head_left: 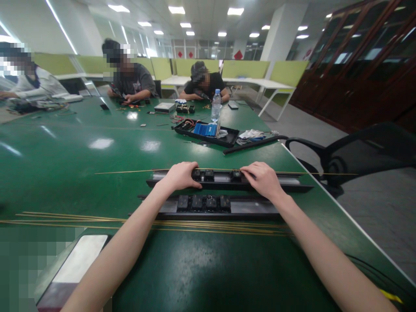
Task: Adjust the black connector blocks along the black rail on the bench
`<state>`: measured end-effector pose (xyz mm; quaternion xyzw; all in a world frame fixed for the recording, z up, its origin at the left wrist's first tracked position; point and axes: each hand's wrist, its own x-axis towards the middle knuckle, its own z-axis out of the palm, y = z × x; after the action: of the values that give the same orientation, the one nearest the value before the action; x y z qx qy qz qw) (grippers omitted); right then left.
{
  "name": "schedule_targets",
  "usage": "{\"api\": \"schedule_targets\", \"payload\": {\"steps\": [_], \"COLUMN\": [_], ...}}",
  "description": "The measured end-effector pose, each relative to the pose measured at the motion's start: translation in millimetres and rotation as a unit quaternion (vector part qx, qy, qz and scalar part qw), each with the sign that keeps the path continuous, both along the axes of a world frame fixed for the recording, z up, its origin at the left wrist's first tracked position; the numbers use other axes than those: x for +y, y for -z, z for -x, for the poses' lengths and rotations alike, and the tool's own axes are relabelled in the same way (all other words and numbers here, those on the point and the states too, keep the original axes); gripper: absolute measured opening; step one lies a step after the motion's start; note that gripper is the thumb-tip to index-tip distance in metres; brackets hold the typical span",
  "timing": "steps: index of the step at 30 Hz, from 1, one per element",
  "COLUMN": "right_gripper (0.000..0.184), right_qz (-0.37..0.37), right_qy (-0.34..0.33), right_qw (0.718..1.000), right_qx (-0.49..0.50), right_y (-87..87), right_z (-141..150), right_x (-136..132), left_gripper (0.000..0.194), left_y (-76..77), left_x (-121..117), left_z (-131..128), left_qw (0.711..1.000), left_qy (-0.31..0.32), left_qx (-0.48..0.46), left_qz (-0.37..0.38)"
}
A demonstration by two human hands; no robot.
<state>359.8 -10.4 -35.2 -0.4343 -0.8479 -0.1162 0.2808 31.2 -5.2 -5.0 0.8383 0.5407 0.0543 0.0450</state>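
Observation:
A long black channel (282, 187) with a grey inside lies across the table in front of me, with small black blocks (209, 175) in it. My left hand (182, 176) is wrapped over this channel left of the middle, thumb on the near side and fingers beyond. A thin brass-coloured rod (126, 172) runs along the channel's far side and sticks out past both ends. Fingertips of my right hand (261, 177) pinch the rod beside a block. Nearer to me lies a second black channel (253, 216), holding several square black blocks (197, 203) side by side.
Several loose brass-coloured rods (214, 224) lie in front of the near channel. A phone-like flat object (81, 258) is at lower left. Farther off are a black tray (232, 138), a water bottle (216, 106) and a black strip (253, 145). Three people sit beyond; a chair (351, 151) stands right.

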Motion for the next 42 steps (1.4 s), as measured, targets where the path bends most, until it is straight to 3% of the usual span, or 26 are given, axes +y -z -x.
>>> {"api": "schedule_targets", "payload": {"steps": [13,22,42], "right_gripper": [0.023,0.018,0.016], "right_qz": [0.038,0.052,0.079], "right_qy": [0.007,0.055,0.082], "right_qw": [0.998,0.993,0.987], "right_qx": [-0.040,-0.094,-0.114], "right_y": [-19.2,-26.9,-34.5], "right_z": [-15,-30,-51], "right_x": [2,4,6], "left_gripper": [0.072,0.071,0.070], "left_y": [-0.1,2.6,1.0], "left_x": [-1,1,1], "left_z": [-1,0,1], "left_qw": [1.000,1.000,1.000], "left_qy": [-0.001,-0.001,0.001], "left_qx": [0.000,0.003,-0.002], "left_qz": [-0.005,-0.008,-0.011]}}
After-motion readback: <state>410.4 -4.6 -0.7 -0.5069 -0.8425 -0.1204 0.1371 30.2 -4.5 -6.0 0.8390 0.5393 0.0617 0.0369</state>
